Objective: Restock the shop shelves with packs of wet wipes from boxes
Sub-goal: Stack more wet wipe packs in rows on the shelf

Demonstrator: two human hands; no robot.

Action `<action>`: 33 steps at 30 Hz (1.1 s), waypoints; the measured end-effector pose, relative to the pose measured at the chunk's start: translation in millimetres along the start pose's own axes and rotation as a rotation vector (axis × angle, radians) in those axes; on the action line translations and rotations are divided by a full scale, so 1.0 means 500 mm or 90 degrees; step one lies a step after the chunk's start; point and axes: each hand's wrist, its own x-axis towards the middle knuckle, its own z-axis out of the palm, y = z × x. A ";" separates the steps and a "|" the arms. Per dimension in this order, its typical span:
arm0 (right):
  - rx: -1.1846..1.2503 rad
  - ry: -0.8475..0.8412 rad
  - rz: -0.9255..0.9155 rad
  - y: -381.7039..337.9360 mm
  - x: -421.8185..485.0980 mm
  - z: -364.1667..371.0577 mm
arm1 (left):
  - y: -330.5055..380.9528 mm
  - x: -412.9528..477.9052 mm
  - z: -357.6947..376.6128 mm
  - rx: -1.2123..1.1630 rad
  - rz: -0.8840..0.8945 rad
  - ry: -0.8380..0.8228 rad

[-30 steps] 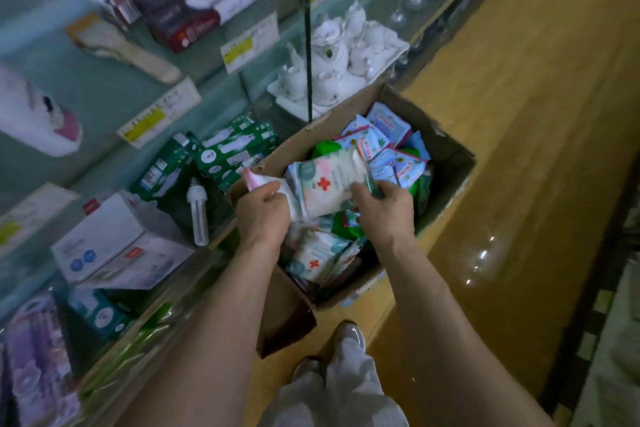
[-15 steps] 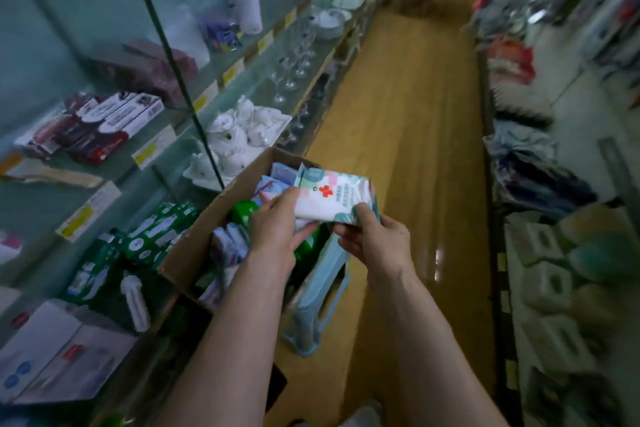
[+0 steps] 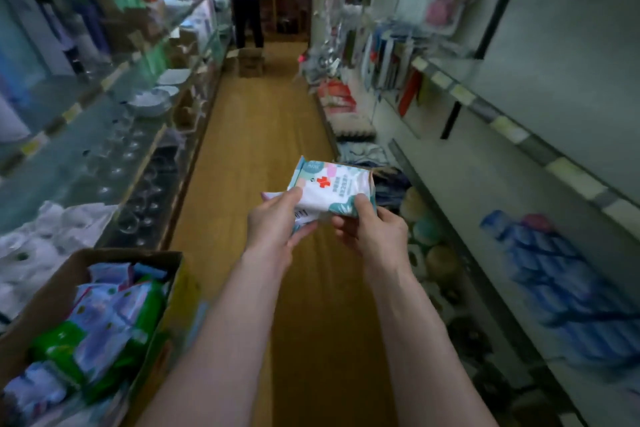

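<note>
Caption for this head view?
Left hand and right hand hold wet wipes packs over the aisle, cardboard box at lower left.

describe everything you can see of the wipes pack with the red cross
The pack is a soft, glossy plastic pouch, mostly white with teal patches, a red cross and print too blurred to read. It looks sealed, held tilted above the aisle floor. The left hand grips its near left edge, the right hand its near right corner. A barcode label shows beneath it.

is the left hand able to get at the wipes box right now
Probably not at once: the left hand grips the wipes pack along with the right hand. The box itself stands open beside the left forearm, nothing covering it.
</note>
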 end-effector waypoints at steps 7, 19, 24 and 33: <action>0.052 0.114 -0.085 -0.139 0.050 -0.210 | -0.065 -0.028 0.280 0.045 -0.023 -0.159; 0.117 0.404 -0.180 -0.297 0.075 -0.546 | -0.212 -0.158 0.654 0.159 -0.093 -0.434; 0.106 0.500 -0.229 -0.339 0.080 -0.642 | -0.266 -0.182 0.771 0.197 -0.170 -0.513; 0.177 0.616 -0.252 -0.386 0.117 -0.769 | -0.326 -0.187 0.919 0.392 -0.141 -0.681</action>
